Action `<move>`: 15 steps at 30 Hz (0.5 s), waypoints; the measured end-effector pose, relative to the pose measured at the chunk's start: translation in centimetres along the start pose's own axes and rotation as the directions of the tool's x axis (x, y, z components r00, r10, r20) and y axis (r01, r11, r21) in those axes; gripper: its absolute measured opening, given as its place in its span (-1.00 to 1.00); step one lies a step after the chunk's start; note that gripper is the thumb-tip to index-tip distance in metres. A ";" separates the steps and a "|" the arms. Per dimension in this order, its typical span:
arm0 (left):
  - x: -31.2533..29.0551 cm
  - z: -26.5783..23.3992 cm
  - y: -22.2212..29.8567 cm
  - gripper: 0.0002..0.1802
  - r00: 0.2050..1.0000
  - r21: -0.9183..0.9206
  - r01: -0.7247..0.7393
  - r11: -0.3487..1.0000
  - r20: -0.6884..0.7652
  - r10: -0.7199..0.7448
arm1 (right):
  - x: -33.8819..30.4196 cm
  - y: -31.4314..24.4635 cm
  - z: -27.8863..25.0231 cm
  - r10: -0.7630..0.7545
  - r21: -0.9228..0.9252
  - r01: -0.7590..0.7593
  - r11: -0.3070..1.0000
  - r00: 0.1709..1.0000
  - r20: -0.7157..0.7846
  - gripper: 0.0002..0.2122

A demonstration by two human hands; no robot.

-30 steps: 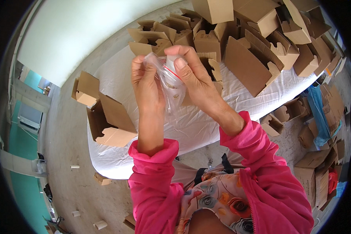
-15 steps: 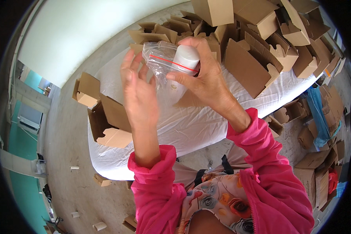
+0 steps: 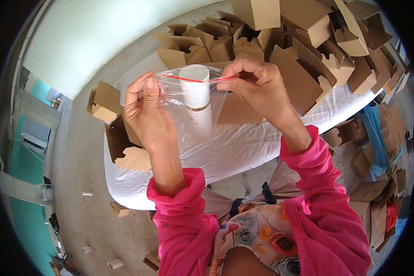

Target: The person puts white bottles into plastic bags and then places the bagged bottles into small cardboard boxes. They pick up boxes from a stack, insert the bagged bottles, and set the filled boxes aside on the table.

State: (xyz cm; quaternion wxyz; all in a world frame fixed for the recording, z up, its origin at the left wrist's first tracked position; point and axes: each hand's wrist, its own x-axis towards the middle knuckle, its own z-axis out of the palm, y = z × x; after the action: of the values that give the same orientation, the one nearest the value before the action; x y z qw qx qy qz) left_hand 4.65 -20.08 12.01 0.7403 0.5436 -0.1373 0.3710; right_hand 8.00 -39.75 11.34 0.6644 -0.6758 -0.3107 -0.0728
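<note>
In the upper middle of the frame, both hands hold a clear zip bag (image 3: 171, 102) by its mouth, one at each end of the red strip. The left hand (image 3: 148, 109) has thumb and fingers closed on the strip's left end; the right hand (image 3: 257, 85) pinches the right end, fingers curled. Between them a white cylinder (image 3: 196, 94) with a gold band stands nearly upright behind the clear film, its round top level with or just above the strip. Whether its base rests on the white-covered counter (image 3: 230, 147) is hard to tell.

With the top so near the strip, the film could snag on its rim, or the strip could fail to meet there and leave a gap. Neither hand grips the cylinder itself, so if one pinch slips on the slick film, the bag could sag to that side and the cylinder tip or drop. An uneven pull might stretch or split the thin edge. The brown carton (image 3: 241, 110) just right of the bag could be knocked by a falling cylinder.
</note>
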 end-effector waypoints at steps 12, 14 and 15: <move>-1.3 2.7 0.3 -0.96 0.975 0.049 -0.050 0.998 0.219 0.038 | 1.4 -2.1 1.6 -0.350 -0.383 0.393 0.836 0.920 0.178 -0.83; -1.2 2.8 0.4 -0.94 0.985 0.010 -0.074 0.997 0.158 0.071 | 1.0 -2.1 1.6 -0.341 -0.419 0.376 0.826 0.927 0.157 -0.87; -1.1 3.1 0.9 -0.92 0.991 0.015 -0.093 0.996 0.094 0.091 | 0.7 -2.1 1.7 -0.345 -0.431 0.365 0.825 0.930 0.127 -0.89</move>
State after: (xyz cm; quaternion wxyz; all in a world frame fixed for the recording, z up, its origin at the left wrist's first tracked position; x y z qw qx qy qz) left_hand 3.93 -23.22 13.16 0.7099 0.5605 -0.1930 0.3803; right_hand 6.92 -38.09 13.31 0.4590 -0.7421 -0.4200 -0.2495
